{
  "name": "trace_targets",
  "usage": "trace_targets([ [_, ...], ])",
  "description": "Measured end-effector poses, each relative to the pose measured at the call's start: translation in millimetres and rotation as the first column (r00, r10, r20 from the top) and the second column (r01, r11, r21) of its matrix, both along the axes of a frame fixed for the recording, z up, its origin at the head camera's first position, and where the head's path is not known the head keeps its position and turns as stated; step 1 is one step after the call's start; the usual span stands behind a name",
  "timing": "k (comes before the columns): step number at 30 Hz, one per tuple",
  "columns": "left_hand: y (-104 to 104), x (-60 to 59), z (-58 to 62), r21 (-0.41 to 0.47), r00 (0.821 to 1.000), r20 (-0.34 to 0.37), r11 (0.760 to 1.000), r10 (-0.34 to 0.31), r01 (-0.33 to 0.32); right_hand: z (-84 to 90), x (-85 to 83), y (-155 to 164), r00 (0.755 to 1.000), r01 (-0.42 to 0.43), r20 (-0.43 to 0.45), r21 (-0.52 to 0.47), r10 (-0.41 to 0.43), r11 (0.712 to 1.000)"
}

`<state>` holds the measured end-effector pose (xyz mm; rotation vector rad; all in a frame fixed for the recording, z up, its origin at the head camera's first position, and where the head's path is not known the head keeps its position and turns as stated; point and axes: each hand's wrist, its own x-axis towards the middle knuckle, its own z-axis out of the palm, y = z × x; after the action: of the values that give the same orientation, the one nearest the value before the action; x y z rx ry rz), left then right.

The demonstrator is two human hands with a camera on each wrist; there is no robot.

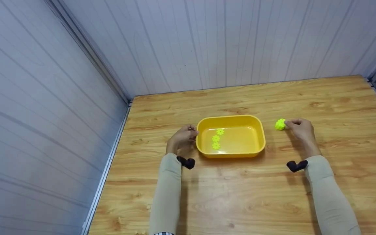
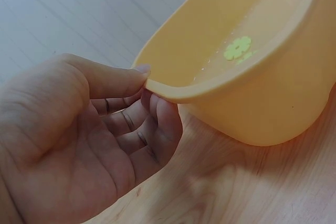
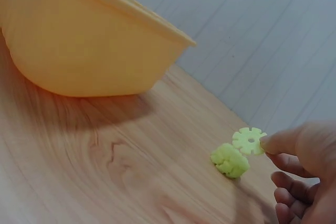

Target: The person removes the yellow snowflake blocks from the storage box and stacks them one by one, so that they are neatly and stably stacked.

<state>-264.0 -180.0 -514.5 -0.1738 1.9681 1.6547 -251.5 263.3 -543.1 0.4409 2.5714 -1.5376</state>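
Setting: wooden plank-grain table, enclosed by pale grey panelled walls.
Landmark: yellow rectangular plastic tub, near table centre.
Tub contents: three flat yellow-green gear-shaped plastic discs, lying in a row toward the tub's left end.
Left hand: at the tub's left rim; thumb on top of the lip, fingers curled beneath it, pinching the rim.
Right hand: right of the tub, apart from it; thumb and forefinger tips pinching one loose gear disc, other fingers curled.
Stack: small clump of joined yellow-green discs, resting on the table right of the tub, just beside the pinched disc; contact unclear.
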Motion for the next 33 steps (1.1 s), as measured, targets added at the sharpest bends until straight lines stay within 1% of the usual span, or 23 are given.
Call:
trace_targets([
  [5,0.4,-0.5,0.0,0.016,1.0,0.004,1.0,-0.003,0.003,-1.2,-1.4,0.0,1.0,-0.003,0.014,0.037,0.002,0.999],
  [8,0.9,-0.8,-0.1,0.001,1.0,-0.008,1.0,-0.004,0.004,-1.5,-2.2,-0.6,1.0,0.0,0.005,0.056,0.0,0.998],
  [11,1.0,-0.8,-0.2,-0.002,1.0,-0.012,1.0,0.001,-0.001,-1.2,-3.3,-1.5,1.0,-0.009,-0.005,0.081,0.01,0.997],
  [16,0.8,-0.8,-1.1,0.017,1.0,-0.017,1.0,-0.001,0.001,-1.2,-5.1,-1.5,0.999,-0.033,-0.009,0.121,0.035,0.992],
  [21,0.6,-1.1,-2.2,0.023,1.0,-0.013,1.0,0.011,-0.011,-1.2,-6.3,-2.2,0.999,-0.048,-0.002,0.132,0.049,0.99],
  [28,1.0,-0.4,-0.6,0.038,1.0,0.001,0.999,0.02,-0.02,-1.1,-8.5,-4.2,1.0,-0.031,0.0,0.155,0.031,0.987],
  [33,0.7,-0.1,0.4,0.051,1.0,0.008,0.999,0.016,-0.016,-1.8,-7.9,-5.7,0.999,-0.019,-0.029,0.187,0.024,0.982],
])
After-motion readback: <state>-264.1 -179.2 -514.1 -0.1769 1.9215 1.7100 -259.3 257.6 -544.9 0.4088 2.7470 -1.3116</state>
